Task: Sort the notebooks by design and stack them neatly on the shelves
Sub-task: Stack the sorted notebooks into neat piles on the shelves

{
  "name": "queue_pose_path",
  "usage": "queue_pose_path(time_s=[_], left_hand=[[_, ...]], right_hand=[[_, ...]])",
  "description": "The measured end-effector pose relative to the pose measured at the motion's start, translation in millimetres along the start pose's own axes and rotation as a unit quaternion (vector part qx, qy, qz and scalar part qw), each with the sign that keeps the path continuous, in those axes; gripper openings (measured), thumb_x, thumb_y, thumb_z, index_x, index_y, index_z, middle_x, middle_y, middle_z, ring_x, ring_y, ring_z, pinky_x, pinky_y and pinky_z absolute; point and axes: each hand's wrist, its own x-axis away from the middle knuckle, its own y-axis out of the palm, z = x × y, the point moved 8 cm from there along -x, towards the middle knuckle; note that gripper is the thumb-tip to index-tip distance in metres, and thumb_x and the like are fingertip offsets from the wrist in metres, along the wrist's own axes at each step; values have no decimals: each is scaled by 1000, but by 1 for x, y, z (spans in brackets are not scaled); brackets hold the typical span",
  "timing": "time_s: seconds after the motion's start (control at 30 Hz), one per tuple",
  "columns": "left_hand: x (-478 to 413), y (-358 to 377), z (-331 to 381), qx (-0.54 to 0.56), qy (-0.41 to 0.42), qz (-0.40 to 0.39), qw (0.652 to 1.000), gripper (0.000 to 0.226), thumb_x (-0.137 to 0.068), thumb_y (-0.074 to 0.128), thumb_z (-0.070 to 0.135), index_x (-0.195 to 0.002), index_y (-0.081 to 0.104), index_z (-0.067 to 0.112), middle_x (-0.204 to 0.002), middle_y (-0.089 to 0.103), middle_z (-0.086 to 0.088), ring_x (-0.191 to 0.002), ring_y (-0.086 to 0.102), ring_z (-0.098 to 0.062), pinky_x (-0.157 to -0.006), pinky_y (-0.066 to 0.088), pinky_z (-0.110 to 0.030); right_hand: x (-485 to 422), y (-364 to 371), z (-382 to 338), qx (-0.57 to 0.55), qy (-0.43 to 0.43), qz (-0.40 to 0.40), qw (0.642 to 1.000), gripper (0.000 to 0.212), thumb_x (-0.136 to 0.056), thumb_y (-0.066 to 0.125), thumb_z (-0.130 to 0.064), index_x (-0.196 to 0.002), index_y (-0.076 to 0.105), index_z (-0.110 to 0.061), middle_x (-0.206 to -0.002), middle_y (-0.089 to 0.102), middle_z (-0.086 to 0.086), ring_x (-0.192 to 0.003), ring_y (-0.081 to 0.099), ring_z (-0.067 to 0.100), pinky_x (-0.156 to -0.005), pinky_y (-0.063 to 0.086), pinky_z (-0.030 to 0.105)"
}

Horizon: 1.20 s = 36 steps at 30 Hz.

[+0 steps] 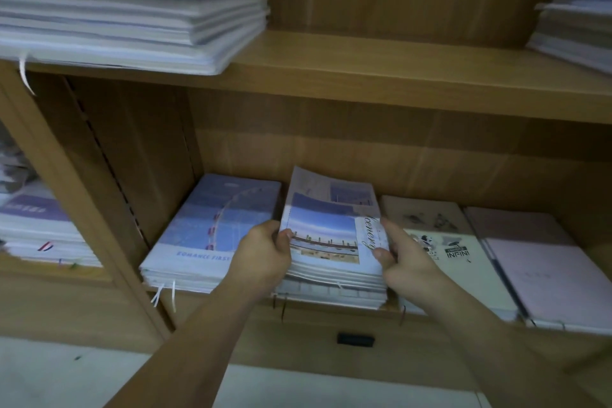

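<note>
wood-grain shelf (331, 53) — glossy paper notebooks (326, 235)

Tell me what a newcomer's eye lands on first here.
At the centre of the lower shelf, the left hand and right hand grip the side edges of the scenery notebooks atop their pile. A blue stack lies just left of them, and a tall white stack fills the left end of the upper shelf.

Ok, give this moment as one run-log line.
phase: stacking | left hand grips scenery notebooks left edge | right hand pinches right edge | place: lower shelf, beside blue stack
</note>
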Motion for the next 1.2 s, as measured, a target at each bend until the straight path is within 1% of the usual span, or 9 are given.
queue_pose_path(time_s=[0.13,0.23,0.37,0.43,0.53,0.67,0.83,1.0,1.2], left_hand=[[1,8,-3,-43,12,-7,999,21,-105,49,32,-94,64,22,-79,66,0,-72,61,-17,-66,50,-32],[5,13,-2,-132,26,1,991,23,-104,49,36,-84,53,25,-70,57,1,-67,57,-21,-57,39,-30],[12,9,6,-213,60,18,975,17,-103,51,34,-105,64,23,-84,66,-2,-78,63,-24,-59,41,-30],[16,-3,15,-208,95,39,973,16,-102,51,31,-97,65,25,-80,65,0,-76,63,-22,-56,39,-31],[22,-30,22,-168,146,82,971,19,-97,51,19,-89,67,25,-72,64,4,-64,58,-19,-53,48,-36],[32,-21,-2,-180,92,-57,978,14,-86,62,26,-90,63,39,-82,66,12,-73,63,-16,-65,55,-32],[45,-2,-7,-129,80,-142,978,60,-80,76,18,-135,57,32,-119,71,10,-106,66,-13,-89,56,-28],[42,2,-10,-166,78,-94,978,64,-81,77,22,-139,52,35,-105,74,4,-98,68,-19,-84,58,-33],[41,8,-10,-273,71,-51,958,53,-89,63,26,-140,48,33,-92,70,-5,-90,66,-27,-76,58,-37]], right_hand=[[-2,-1,5,27,-5,-3,1000,67,-94,49,-37,-156,25,-42,-151,48,-15,-139,46,15,-116,39,37],[6,-2,-7,80,11,1,997,59,-105,47,-25,-159,26,-30,-154,45,-5,-125,54,18,-94,41,22],[9,0,-5,130,16,16,991,55,-105,49,-24,-157,33,-25,-151,50,6,-132,52,28,-94,41,26],[11,-6,-6,149,14,35,988,48,-102,53,-28,-149,44,-28,-139,61,3,-123,58,26,-97,48,31],[14,-16,-8,138,4,48,989,27,-98,60,-35,-125,60,-31,-96,71,-12,-91,65,13,-75,52,29],[16,-8,-2,149,-6,-3,989,94,-67,73,-76,-147,48,-33,-137,62,-14,-120,61,12,-99,54,36],[23,8,-3,143,11,-68,987,131,-52,95,-57,-160,27,-29,-159,37,-8,-142,41,17,-110,44,35],[23,17,0,195,14,-35,980,124,-64,95,-36,-161,18,-35,-157,41,5,-136,49,26,-101,45,31],[23,10,7,187,-6,25,982,104,-70,92,-34,-156,34,-36,-147,54,4,-125,56,25,-95,50,32]])
